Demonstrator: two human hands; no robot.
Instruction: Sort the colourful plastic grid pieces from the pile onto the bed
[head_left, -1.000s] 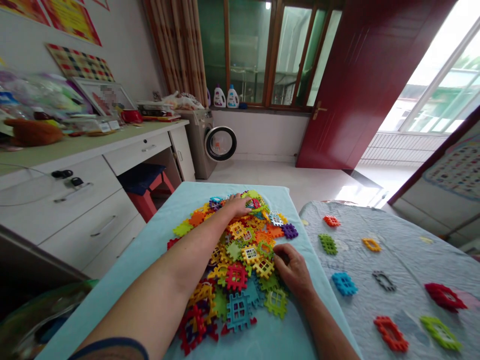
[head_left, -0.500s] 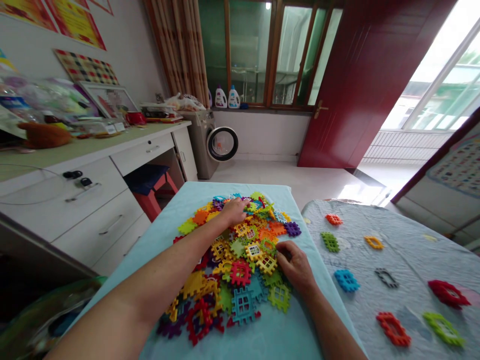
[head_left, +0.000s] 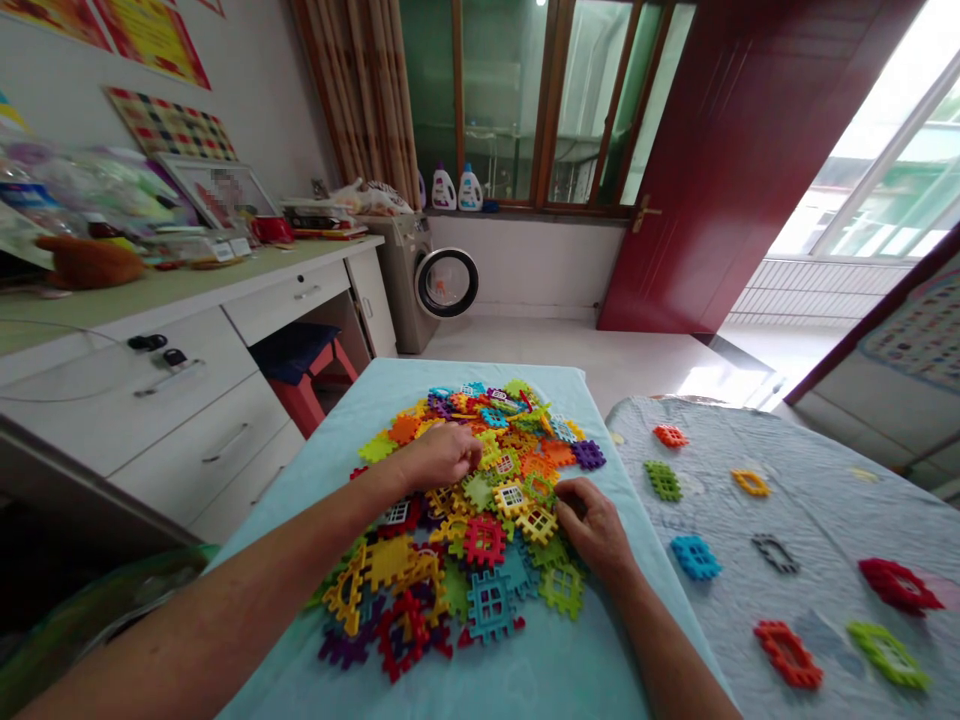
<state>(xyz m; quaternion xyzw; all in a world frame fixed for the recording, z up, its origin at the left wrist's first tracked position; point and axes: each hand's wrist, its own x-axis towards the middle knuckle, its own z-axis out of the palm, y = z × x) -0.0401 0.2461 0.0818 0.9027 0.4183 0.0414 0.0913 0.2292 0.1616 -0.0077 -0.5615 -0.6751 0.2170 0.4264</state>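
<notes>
A heap of colourful plastic interlocking building blocks [head_left: 489, 542], many with window lattices, lies on the light blue cloth of the table [head_left: 540, 660]. Over the left middle of the heap is my left hand [head_left: 442, 455], its fingers curled and pointing right; what they hold, if anything, is hidden. At the heap's right edge rests my right hand [head_left: 592, 522], fingers bent inward beside a yellow window block [head_left: 538, 524] and a green block [head_left: 538, 487]. Its fingertips are partly hidden, so I cannot make out what is in them. A purple block [head_left: 589, 455] lies just beyond it.
To the right, a second cloth-covered surface [head_left: 720, 640] holds several spaced-out blocks, among them a blue block [head_left: 695, 557] and a red-orange block [head_left: 788, 654]. A cluttered desk [head_left: 292, 275] is on the left, with a stool [head_left: 304, 355] under it. A washing machine [head_left: 411, 290] stands open behind.
My left hand has drawn back from the far part of the heap toward me and slightly left, its fingers now curled. My right hand has stayed at the heap's edge.
</notes>
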